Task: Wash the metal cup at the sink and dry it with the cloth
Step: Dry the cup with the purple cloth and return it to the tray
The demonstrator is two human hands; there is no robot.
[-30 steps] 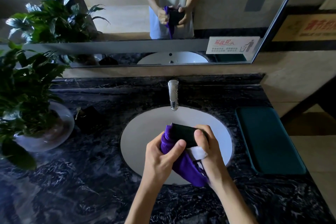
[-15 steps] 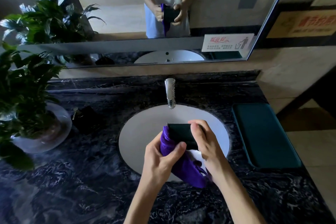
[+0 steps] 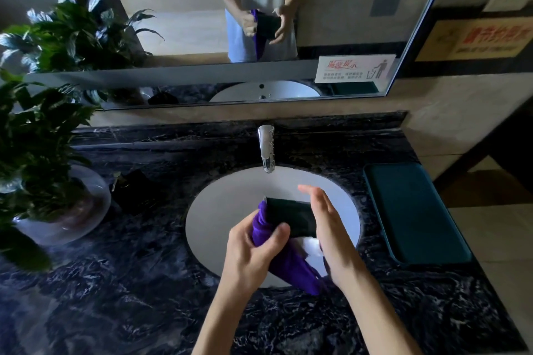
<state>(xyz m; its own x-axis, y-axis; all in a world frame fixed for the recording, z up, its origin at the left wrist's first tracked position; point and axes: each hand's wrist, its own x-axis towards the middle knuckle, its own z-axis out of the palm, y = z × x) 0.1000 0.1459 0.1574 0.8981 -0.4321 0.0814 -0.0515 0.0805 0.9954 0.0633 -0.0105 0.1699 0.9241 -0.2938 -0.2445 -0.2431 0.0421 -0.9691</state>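
Above the sink (image 3: 219, 210), the metal cup (image 3: 291, 217) is clasped through the purple cloth (image 3: 284, 264) by the left hand (image 3: 253, 253); the right hand (image 3: 326, 228), fingers released, lies flat against its side. No water is seen at the tap (image 3: 266, 147), so washing is judged complete and drying under way.

- The place looked like a public washroom.
- A round white basin (image 3: 230, 210) sat sunk into a dark marbled counter (image 3: 129, 282), under a chrome tap (image 3: 266, 150).
- A wide wall mirror (image 3: 178, 23) carried a printed litter notice (image 3: 356, 68).
- Another sign (image 3: 476, 39) hung on the tiled wall.
- A potted plant (image 3: 37, 147) stood at the counter's left.
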